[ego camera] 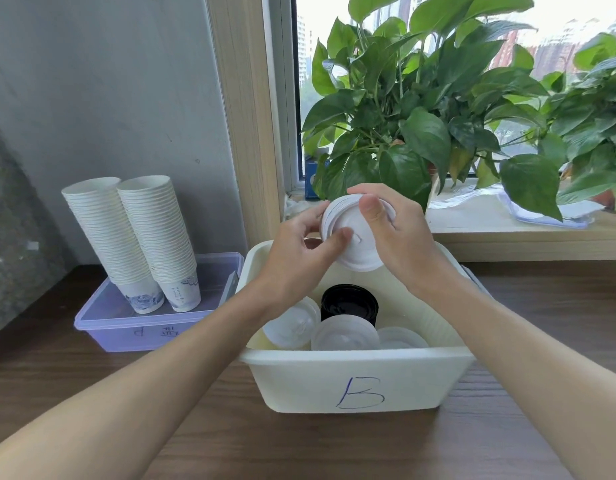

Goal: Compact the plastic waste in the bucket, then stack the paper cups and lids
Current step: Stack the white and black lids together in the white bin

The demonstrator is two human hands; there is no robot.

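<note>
At the left, two tall stacks of paper cups (133,237) stand on a lilac plastic box (102,323). In the middle, the person's left hand (299,251) and right hand (396,230) both grip a stack of white lids (355,244) over a white tub marked B (362,382), which holds black lids (348,303) and clear lids (344,336). Potted plants (421,109) stand at the right.

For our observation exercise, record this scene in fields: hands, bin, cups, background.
hands: left hand and right hand both grip white lids above the bin
bin: white, marked B, on the table; holds black lids and clear lids
cups: two tall paper cup stacks on purple box, left of bin
background: potted plants on windowsill
</note>
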